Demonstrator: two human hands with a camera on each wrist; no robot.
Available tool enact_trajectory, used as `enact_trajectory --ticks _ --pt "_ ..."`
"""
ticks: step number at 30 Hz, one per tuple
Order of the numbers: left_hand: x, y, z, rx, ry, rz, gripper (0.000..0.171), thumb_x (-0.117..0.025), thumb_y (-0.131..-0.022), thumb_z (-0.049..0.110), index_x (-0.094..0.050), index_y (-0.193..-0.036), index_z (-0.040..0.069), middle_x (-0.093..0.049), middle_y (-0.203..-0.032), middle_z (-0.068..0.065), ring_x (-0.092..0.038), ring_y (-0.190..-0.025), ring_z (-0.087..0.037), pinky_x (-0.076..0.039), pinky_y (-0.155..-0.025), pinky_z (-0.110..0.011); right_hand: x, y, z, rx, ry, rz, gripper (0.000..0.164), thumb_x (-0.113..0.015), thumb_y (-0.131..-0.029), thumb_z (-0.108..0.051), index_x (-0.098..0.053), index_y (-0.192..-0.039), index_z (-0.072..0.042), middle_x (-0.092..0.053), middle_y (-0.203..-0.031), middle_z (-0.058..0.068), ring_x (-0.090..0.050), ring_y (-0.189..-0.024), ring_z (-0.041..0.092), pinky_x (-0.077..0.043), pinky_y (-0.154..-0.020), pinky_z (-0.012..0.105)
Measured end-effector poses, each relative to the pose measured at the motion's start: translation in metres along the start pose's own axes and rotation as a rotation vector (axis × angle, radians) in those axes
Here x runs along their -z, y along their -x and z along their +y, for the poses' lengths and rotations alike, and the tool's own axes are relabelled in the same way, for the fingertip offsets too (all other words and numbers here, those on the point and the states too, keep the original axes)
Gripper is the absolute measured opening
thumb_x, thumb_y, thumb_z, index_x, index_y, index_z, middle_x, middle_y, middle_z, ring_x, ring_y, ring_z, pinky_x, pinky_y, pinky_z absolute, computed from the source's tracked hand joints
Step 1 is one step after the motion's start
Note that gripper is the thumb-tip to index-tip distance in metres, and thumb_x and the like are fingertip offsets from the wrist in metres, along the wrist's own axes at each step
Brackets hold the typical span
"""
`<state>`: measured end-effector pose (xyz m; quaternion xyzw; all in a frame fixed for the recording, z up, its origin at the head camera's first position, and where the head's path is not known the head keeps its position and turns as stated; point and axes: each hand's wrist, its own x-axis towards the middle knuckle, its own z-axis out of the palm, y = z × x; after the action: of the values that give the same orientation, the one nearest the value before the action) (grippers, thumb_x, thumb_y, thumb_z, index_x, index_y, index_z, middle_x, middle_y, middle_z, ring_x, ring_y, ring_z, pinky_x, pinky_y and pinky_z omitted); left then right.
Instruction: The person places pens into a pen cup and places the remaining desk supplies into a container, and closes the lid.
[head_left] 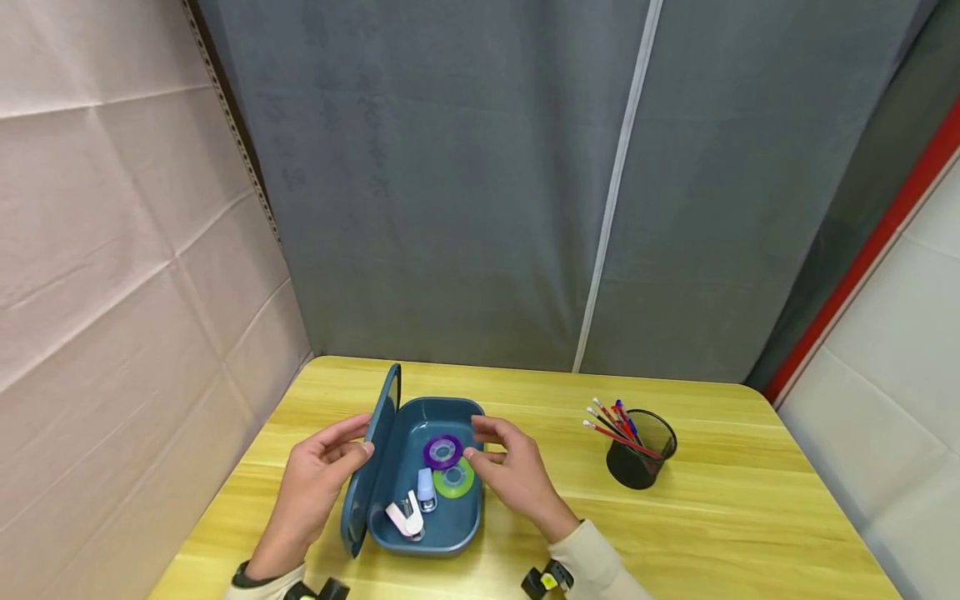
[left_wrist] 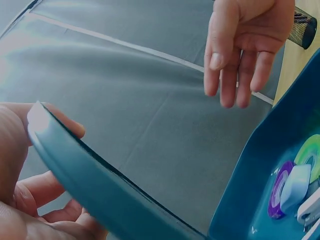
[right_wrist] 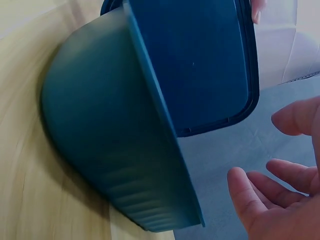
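A dark blue plastic box (head_left: 420, 427) lies on the table with its lid (head_left: 364, 492) standing raised on the left side. My left hand (head_left: 318, 479) holds the lid's outer edge between thumb and fingers, as the left wrist view also shows. Above the box's right rim hovers my right hand (head_left: 517, 471), fingers loosely spread, holding nothing; in the right wrist view it is apart from the box. Inside the box are a purple tape roll (head_left: 430, 455), a green tape roll (head_left: 463, 487), a small light blue item (head_left: 425, 482) and a white stapler-like item (head_left: 406, 518).
To the right stands a black mesh pen cup (head_left: 633, 477) with several red and dark pencils (head_left: 611, 423) leaning left in it. The yellow wood-grain table (head_left: 735, 500) ends at a grey curtain (head_left: 450, 208) behind. Pale fabric walls (head_left: 112, 292) flank both sides.
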<state>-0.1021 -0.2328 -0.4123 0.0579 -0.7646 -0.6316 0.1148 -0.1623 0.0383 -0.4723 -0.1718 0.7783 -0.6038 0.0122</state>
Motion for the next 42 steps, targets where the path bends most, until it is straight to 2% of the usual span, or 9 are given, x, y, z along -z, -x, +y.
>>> enact_trajectory --ticks 5,13,20,23,27,33,39,42 --pt "-0.008 0.0 0.001 -0.002 -0.011 0.014 0.039 -0.075 -0.094 0.003 -0.072 -0.133 0.003 -0.076 -0.117 -0.002 -0.071 -0.09 -0.012 -0.06 -0.081 -0.023 -0.003 -0.001 -0.004 0.018 -0.024 -0.009 0.048 -0.074 -0.101 -0.026 -0.062 -0.144 -0.009 -0.065 -0.145 0.013 -0.067 -0.126 0.03 -0.06 -0.099 0.033" --pt "-0.026 0.004 0.006 -0.004 -0.015 -0.002 0.037 -0.079 -0.091 0.004 -0.076 -0.128 0.005 -0.076 -0.122 -0.014 -0.07 -0.089 -0.012 -0.059 -0.08 -0.022 -0.008 -0.003 -0.008 0.01 -0.089 -0.035 0.044 -0.074 -0.1 -0.023 -0.064 -0.142 -0.01 -0.067 -0.142 0.01 -0.07 -0.123 0.027 -0.059 -0.102 0.038" --pt "-0.046 0.008 0.009 0.044 -0.059 -0.028 0.036 -0.082 -0.087 0.005 -0.079 -0.123 0.01 -0.074 -0.093 -0.01 -0.069 -0.083 -0.017 -0.058 -0.075 -0.023 -0.017 -0.002 -0.01 0.024 -0.114 -0.085 0.045 -0.072 -0.102 -0.027 -0.063 -0.143 -0.01 -0.068 -0.143 0.011 -0.07 -0.123 0.027 -0.06 -0.1 0.038" --pt "-0.053 0.008 0.01 0.047 -0.068 -0.047 0.036 -0.084 -0.087 0.007 -0.079 -0.122 0.012 -0.072 -0.09 -0.01 -0.068 -0.079 -0.019 -0.057 -0.07 -0.023 -0.021 -0.003 -0.012 0.021 -0.144 -0.101 0.047 -0.071 -0.103 -0.028 -0.062 -0.144 -0.007 -0.068 -0.142 0.015 -0.07 -0.124 0.03 -0.06 -0.099 0.035" --pt "-0.061 0.01 0.009 0.053 -0.06 -0.063 0.037 -0.085 -0.086 0.009 -0.079 -0.122 0.012 -0.071 -0.09 -0.01 -0.067 -0.079 -0.02 -0.057 -0.068 -0.023 -0.025 -0.005 -0.013 -0.009 -0.252 -0.124 0.051 -0.07 -0.104 -0.026 -0.058 -0.147 -0.001 -0.066 -0.142 0.022 -0.071 -0.123 0.032 -0.061 -0.096 0.031" --pt "-0.068 0.01 0.007 0.051 -0.056 -0.068 0.037 -0.089 -0.085 0.016 -0.079 -0.121 0.012 -0.071 -0.089 -0.01 -0.069 -0.077 -0.019 -0.058 -0.068 -0.023 -0.031 -0.007 -0.011 -0.083 -0.42 -0.158 0.052 -0.068 -0.105 -0.022 -0.054 -0.149 0.001 -0.066 -0.138 0.023 -0.074 -0.118 0.029 -0.063 -0.092 0.033" --pt "-0.073 0.008 0.003 0.06 -0.045 -0.093 0.039 -0.087 -0.086 0.013 -0.078 -0.123 0.011 -0.072 -0.089 -0.01 -0.069 -0.077 -0.02 -0.057 -0.067 -0.023 -0.031 -0.006 -0.011 -0.151 -0.494 -0.146 0.053 -0.067 -0.106 -0.026 -0.054 -0.149 0.001 -0.071 -0.13 0.02 -0.076 -0.108 0.023 -0.063 -0.091 0.037" --pt "-0.075 0.007 -0.001 0.056 -0.044 -0.122 0.041 -0.086 -0.087 0.011 -0.076 -0.127 0.01 -0.075 -0.1 -0.009 -0.069 -0.082 -0.02 -0.058 -0.068 -0.023 -0.03 -0.006 -0.011 -0.161 -0.525 -0.15 0.052 -0.067 -0.105 -0.024 -0.054 -0.148 0.002 -0.072 -0.129 0.02 -0.077 -0.104 0.021 -0.064 -0.089 0.036"
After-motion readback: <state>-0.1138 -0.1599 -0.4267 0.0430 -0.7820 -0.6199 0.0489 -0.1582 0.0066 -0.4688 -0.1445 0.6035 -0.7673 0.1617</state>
